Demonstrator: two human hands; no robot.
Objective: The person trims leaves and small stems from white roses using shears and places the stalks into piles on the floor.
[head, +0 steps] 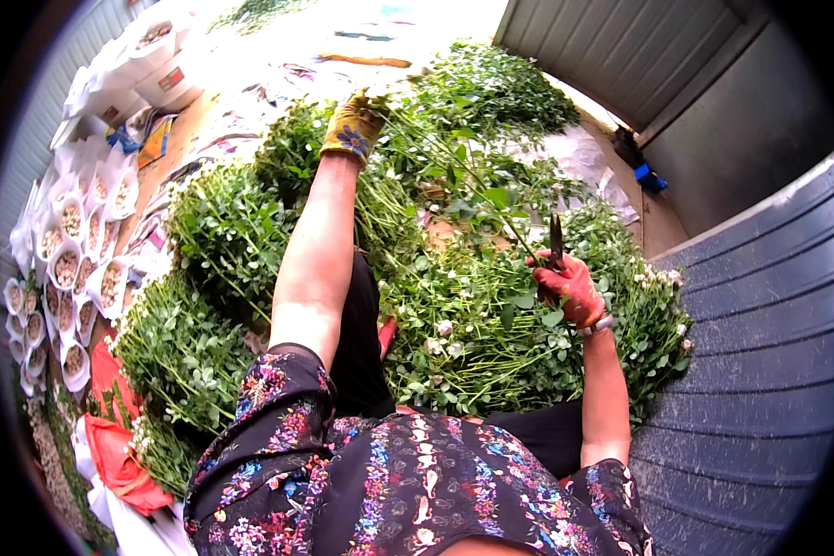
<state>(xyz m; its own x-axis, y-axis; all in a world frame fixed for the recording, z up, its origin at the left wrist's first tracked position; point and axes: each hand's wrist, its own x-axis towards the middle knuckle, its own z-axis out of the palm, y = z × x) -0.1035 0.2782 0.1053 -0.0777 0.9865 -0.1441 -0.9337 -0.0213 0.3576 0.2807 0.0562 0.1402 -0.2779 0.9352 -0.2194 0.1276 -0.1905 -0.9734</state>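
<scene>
My left hand [353, 128], in a yellow work glove with a purple flower print, reaches forward and grips the far end of a long leafy rose stem [495, 197]. The stem slants down to my right hand [570, 286], which wears a red glove. That hand is closed around pruning shears [556, 236], their dark blades pointing away from me; the stem's lower end meets it near the blades. Glare washes out the tip by my left hand. Cut stems with small pale roses [445, 328] lie heaped before me, under both hands.
Bundled greenery [215, 222] is piled at the left, with another leafy heap [500, 90] at the back. White paper-wrapped bunches [69, 264] stand along the left wall, near white buckets [170, 83]. A ribbed dark metal panel [743, 347] borders the right side. A blue object [650, 178] lies beyond.
</scene>
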